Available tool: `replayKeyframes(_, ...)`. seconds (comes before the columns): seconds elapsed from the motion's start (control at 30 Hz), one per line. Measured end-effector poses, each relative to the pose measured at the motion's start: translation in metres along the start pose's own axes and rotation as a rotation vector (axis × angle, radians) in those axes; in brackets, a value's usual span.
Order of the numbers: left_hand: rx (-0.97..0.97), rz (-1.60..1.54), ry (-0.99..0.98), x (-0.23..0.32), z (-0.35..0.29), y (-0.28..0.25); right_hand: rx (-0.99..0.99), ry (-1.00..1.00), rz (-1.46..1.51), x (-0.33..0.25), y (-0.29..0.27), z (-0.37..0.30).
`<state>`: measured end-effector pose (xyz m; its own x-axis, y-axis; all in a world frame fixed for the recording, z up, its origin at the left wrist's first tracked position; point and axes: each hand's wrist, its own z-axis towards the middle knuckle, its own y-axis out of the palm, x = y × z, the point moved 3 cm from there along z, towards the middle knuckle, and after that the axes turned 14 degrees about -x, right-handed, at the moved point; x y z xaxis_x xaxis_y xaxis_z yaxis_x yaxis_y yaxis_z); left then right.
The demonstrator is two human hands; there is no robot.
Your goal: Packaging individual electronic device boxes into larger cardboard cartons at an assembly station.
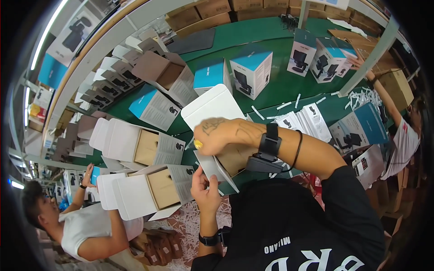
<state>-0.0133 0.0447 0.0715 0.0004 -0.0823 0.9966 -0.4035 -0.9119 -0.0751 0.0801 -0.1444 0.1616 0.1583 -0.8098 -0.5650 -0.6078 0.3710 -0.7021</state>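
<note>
An open white carton [231,159] with a brown cardboard insert stands in front of me, its white lid [213,107] raised at the far side. My right hand [213,135] reaches over its opening, fingers curled downward. A small yellow spot shows at that hand's fingers; what they hold, if anything, is hidden. At the carton's near left side, my left hand [206,186] has fingers and thumb closed on a side flap [211,167]. Two more open cartons [171,186] with brown inserts are to the left, lids folded outward.
Closed blue-and-white boxes [251,71] stand along the green table [280,38]. White leaflets [312,122] are stacked to the right, among paper strips. One co-worker [97,226] is at the left, another [402,135] at the right. A metal post [370,56] rises at the right.
</note>
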Motion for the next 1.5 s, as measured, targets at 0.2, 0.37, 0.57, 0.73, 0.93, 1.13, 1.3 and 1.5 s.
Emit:
replayKeyframes(0.2,-0.008,0.073,0.066,-0.014,0.007,-0.013,0.594,-0.258,0.056,-0.009,-0.005,-0.074)
replayKeyframes(0.37,0.009,0.077,0.124,-0.007,0.016,-0.016,0.708,-0.24,0.068,-0.011,0.046,-0.135)
replayKeyframes(0.57,-0.07,0.371,0.254,-0.002,0.034,-0.024,1.187,0.038,0.73,0.089,0.1,-0.159)
replayKeyframes(0.73,-0.348,0.709,0.483,0.029,0.055,0.023,0.715,0.113,0.678,0.104,0.132,-0.095)
replayKeyframes(0.93,-0.611,1.18,0.402,0.024,0.067,0.056,0.546,0.207,0.665,0.095,0.133,-0.085)
replayKeyframes(1.13,-0.656,1.243,0.463,-0.001,0.075,0.054,0.561,0.188,0.672,0.12,0.115,-0.092)
replayKeyframes(1.3,-0.642,1.237,0.472,-0.003,0.077,0.05,0.577,0.146,0.286,0.123,0.086,-0.092)
replayKeyframes(1.5,-0.639,1.234,0.482,-0.01,0.079,0.048,0.57,0.175,0.099,0.125,0.084,-0.085)
